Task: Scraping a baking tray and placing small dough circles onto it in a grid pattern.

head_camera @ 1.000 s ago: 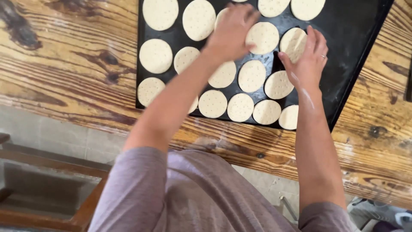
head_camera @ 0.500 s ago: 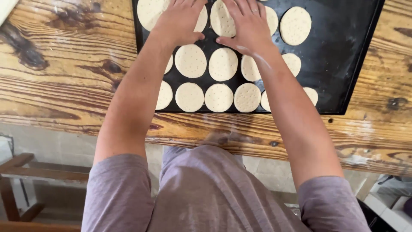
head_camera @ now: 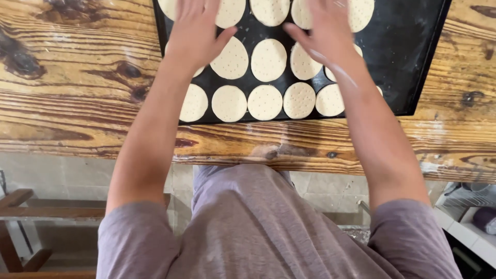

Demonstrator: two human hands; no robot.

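Nearest the camera is the person's grey shirt (head_camera: 268, 227), pressed close to the table edge, which lets both arms stretch far over the top. Below and to the left a wooden bench (head_camera: 31, 212) stands on the pale floor, out of the way.

The table (head_camera: 77, 103) is rough, knotted wood with a worn front edge. On it lies a black tray (head_camera: 413, 62), set square to the person and near the front edge, so every row is within arm's reach. Its right part is bare.

Pale dough rounds (head_camera: 264, 102), pricked all over with small holes, lie flat on the tray in rows. The near row runs side by side, the discs close, some just touching and none overlapping as far as shows, likely so each keeps its shape. A second row sits just behind, and a third is cut off by the top of the view.

The left hand (head_camera: 194, 31) lies palm down over the rounds at the tray's left, fingers spread flat, thumb out to the right; it grips nothing and seems to press or steady the dough beneath. The right hand (head_camera: 323, 31) lies the same way over the rounds farther right, flat and open, thumb pointing left, floury along the wrist. Its fingertips run out of view, so I cannot tell exactly which disc they touch.
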